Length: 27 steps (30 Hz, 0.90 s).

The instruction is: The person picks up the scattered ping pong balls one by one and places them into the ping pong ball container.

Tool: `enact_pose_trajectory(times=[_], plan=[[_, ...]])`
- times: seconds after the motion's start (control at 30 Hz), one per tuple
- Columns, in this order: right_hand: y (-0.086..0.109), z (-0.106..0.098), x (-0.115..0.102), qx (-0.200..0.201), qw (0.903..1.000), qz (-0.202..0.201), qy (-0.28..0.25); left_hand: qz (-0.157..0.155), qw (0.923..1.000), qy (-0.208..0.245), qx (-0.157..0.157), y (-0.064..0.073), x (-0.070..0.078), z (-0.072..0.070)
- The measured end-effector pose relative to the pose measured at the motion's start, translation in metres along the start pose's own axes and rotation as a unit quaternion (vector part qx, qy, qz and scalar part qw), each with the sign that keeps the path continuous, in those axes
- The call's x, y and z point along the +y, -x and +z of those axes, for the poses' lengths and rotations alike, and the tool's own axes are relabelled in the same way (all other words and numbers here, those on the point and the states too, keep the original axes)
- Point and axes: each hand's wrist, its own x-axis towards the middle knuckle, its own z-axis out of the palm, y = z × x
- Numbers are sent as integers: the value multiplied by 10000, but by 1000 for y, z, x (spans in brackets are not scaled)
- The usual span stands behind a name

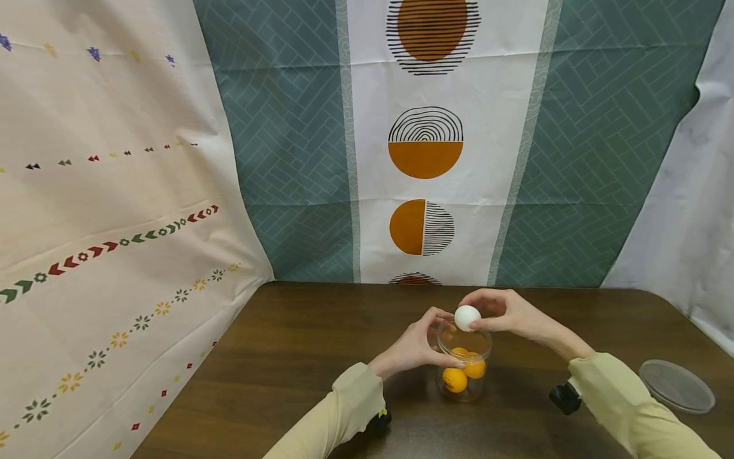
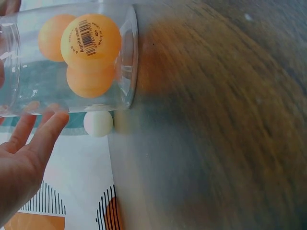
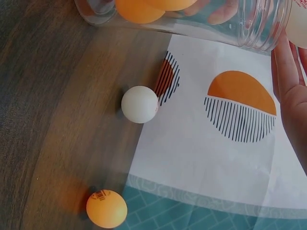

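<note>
A clear plastic jar (image 1: pixel 463 390) stands upright on the table, with several orange ping-pong balls (image 1: pixel 455 380) lying inside. My left hand (image 1: pixel 414 347) grips the jar near its rim, thumb on the near side and fingers around the far side. Just over the open mouth, my right hand (image 1: pixel 504 310) pinches a white ping-pong ball (image 1: pixel 467 318) between thumb and fingers. In the left wrist view, one orange ball (image 2: pixel 91 42) shows printed text and a barcode through the jar wall.
The right wrist view shows a loose white ball (image 3: pixel 139 104) and a loose orange ball (image 3: pixel 106 209) on the table beyond the jar. A round translucent lid (image 1: pixel 676 386) lies at the right of the brown table (image 1: pixel 287 357). Patterned cloth (image 1: pixel 287 159) hangs behind.
</note>
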Motion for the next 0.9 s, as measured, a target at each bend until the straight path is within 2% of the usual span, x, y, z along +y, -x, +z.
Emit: enact_pose_trajectory(times=[0.53, 0.9], plan=[[-3, 2, 2, -87, 9999, -147, -22, 20, 10000, 8, -26, 0, -1, -1], [-4, 1, 0, -107, 9999, -94, -90, 28, 10000, -26, 16, 0, -2, 0]])
